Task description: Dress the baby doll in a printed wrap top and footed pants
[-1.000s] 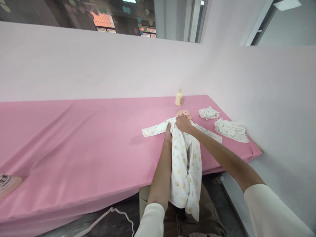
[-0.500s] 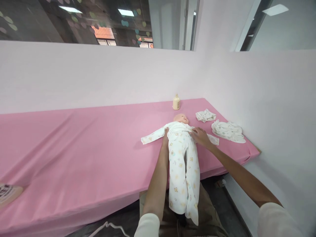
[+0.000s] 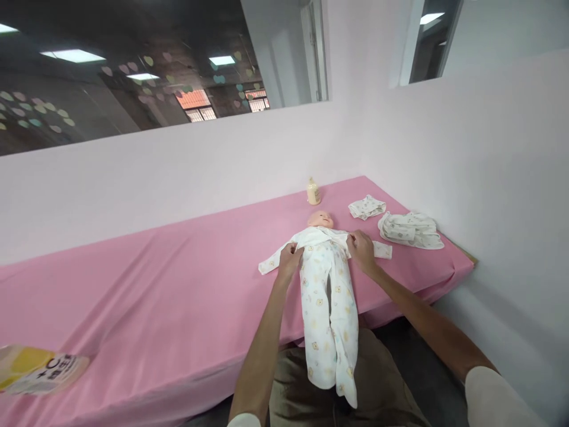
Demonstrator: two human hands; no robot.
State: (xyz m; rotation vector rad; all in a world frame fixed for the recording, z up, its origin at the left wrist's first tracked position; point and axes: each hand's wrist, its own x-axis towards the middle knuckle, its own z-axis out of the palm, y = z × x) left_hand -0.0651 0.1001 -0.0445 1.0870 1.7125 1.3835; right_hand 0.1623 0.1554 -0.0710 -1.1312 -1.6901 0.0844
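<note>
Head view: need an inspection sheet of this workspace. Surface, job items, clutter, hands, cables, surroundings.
Surface: pink cover, creased toward the left.
Job's things: doll on its back, head toward the wall; patterned shirt with sleeves out to both sides; patterned trousers extending past the near edge.
Clutter: pump bottle upright near the back; smaller cloth and larger cloth, both bunched, at right; printed container at left, cut off by the frame.
Hands: left hand and right hand at either side of the clothing, fingers curled; grip unclear.
Cables: nothing seen.
Surroundings: pale wall; window with heart-shaped stickers.
</note>
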